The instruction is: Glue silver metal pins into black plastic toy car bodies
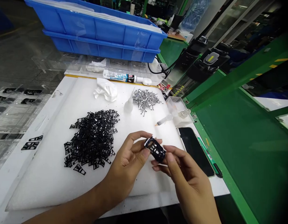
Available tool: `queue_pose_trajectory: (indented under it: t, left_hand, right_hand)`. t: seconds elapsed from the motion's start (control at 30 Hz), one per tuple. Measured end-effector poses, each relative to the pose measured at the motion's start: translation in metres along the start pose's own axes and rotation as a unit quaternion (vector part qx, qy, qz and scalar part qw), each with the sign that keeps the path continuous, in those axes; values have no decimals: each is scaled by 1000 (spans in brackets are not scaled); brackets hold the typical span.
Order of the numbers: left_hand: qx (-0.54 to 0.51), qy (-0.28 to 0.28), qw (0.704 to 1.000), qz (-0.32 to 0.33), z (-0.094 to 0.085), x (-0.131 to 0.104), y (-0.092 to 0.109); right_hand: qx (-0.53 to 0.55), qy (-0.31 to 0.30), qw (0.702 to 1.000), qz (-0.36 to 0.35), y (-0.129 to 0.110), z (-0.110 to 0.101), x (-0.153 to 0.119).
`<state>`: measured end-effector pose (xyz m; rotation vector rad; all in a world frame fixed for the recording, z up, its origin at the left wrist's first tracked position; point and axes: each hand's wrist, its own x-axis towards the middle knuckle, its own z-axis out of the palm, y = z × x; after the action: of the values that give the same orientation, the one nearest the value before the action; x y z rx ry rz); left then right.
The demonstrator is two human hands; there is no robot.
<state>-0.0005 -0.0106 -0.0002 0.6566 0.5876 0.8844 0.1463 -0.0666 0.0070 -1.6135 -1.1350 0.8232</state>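
Between both hands, above the front part of a white foam sheet (52,186), is a glossy black plastic part (157,150) with slotted openings and a ring-like end. My left hand (131,160) pinches its upper left end between thumb and fingers. On the lower right end, my right hand (184,174) has its thumb and fingertips closed. To the left lies a heap of small black slotted frames (92,140). Farther back is a pile of small shiny metal pieces (146,99). A translucent squeeze bottle (129,105) stands beside that pile.
Stacked blue bins (99,31) stand at the back. A glue tube (119,76) and crumpled tissue (106,90) lie before them. On the right are a syringe-like tube (164,119), clear box (178,109), phone (195,151), marker (209,157) and green frame (246,137). Several loose black pieces (32,143) lie left.
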Motion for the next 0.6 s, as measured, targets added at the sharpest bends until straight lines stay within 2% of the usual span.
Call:
queue_pose_trajectory:
  t: [0.03,0.1,0.2,0.27,0.37,0.47,0.6]
  left_hand:
    - [31,-6,999,9,1,-2,-1]
    - [112,2,993,30,2,-6,-4]
    - [267,45,960,76,2,-12,-7]
    - [331,50,938,94,2,-14,-8]
    - [333,16,938,98,1,-15,-4]
    - [306,2,948,90,1,-14,1]
    - [304,-22,948,94,3,-13,6]
  right_hand:
    - [37,-26,999,23,-2,1,2]
    - [49,-28,998,23,-4,1,5]
    - [-39,36,998,-34,1,-1,5]
    - [-103,74,988,-85,9,-5,2]
    - [-160,82,970,-165,20,-13,0]
    - [-163,43,949,-268,23,-18,2]
    - [-195,42,894,-402,15,-19,9]
